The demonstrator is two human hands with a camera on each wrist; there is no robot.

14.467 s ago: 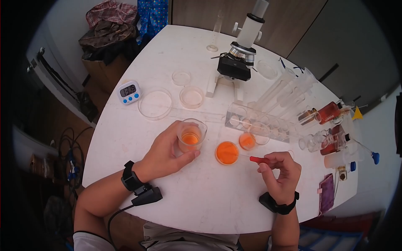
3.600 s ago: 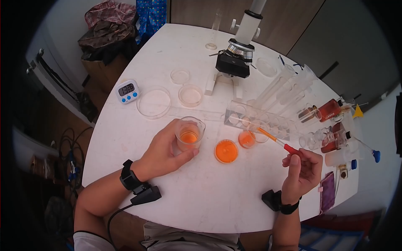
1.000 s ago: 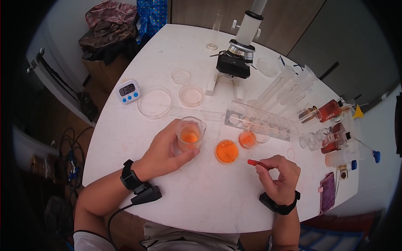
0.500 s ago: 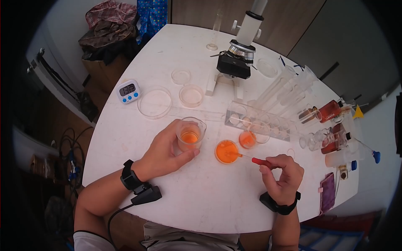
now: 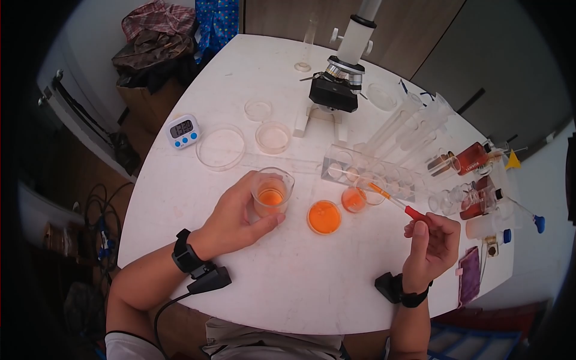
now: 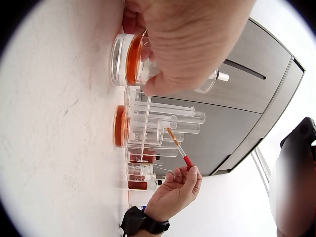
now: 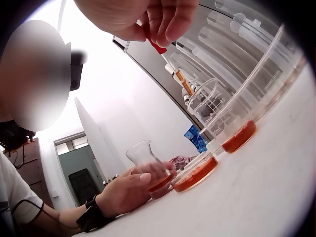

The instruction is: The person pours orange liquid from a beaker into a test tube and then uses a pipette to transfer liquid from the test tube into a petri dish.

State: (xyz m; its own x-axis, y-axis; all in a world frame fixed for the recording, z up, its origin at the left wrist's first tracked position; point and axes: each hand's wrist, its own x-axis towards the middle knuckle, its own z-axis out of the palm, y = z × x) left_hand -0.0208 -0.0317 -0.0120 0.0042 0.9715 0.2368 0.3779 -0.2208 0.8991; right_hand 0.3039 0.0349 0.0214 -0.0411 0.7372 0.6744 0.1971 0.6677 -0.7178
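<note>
- Right now the dropper (image 5: 393,203) hangs in the air, red bulb low and toward the person, glass stem slanting up and away to the left, orange liquid showing in the stem.
- Its tip sits over the small beaker (image 5: 359,197) with the orange bottom, just in front of the clear tube rack (image 5: 366,174); whether the tip is inside the rim or just above it, I can't quite tell from these angles.
- Right hand (image 5: 433,243) pinches the bulb between thumb and fingertips, so the dropper's long axis runs from that hand out toward the beaker.
- Just left of that beaker, the petri dish (image 5: 324,216) of orange liquid lies flat on the bench (image 5: 300,288), apart from the stem.
- Left hand (image 5: 237,216) is wrapped round the glass cup (image 5: 272,192), also holding orange liquid, standing upright on the bench and well clear of the dropper.
- So the right hand is the nearer one by far.
</note>
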